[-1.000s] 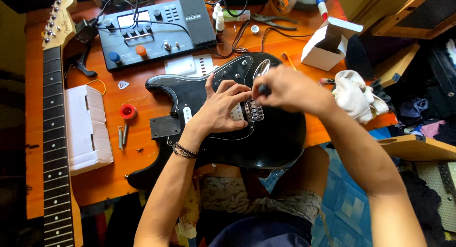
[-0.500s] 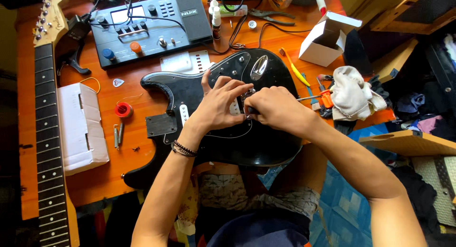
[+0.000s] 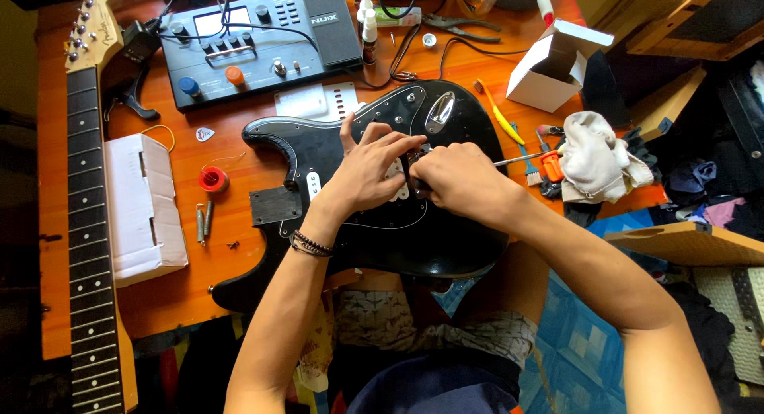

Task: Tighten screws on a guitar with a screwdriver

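A black electric guitar body (image 3: pixel 374 215) is laid flat on the orange wooden table (image 3: pixel 239 294), its lower edge overhanging toward the person's lap. The left hand (image 3: pixel 368 173) is spread over the black pickguard, fingers extended and pressed around a white pickup (image 3: pixel 395 181) that lies directly under the fingertips. The right hand (image 3: pixel 454 179) is clenched just beside it, closed on a small metal part at the bridge area; what exactly is gripped cannot be told. The two hands are touching at the fingertips. A detached guitar neck (image 3: pixel 83 223) is seen along the table's left edge, a white box (image 3: pixel 145 207) beside it, and a dark effects pedal unit (image 3: pixel 255 40) beyond the body
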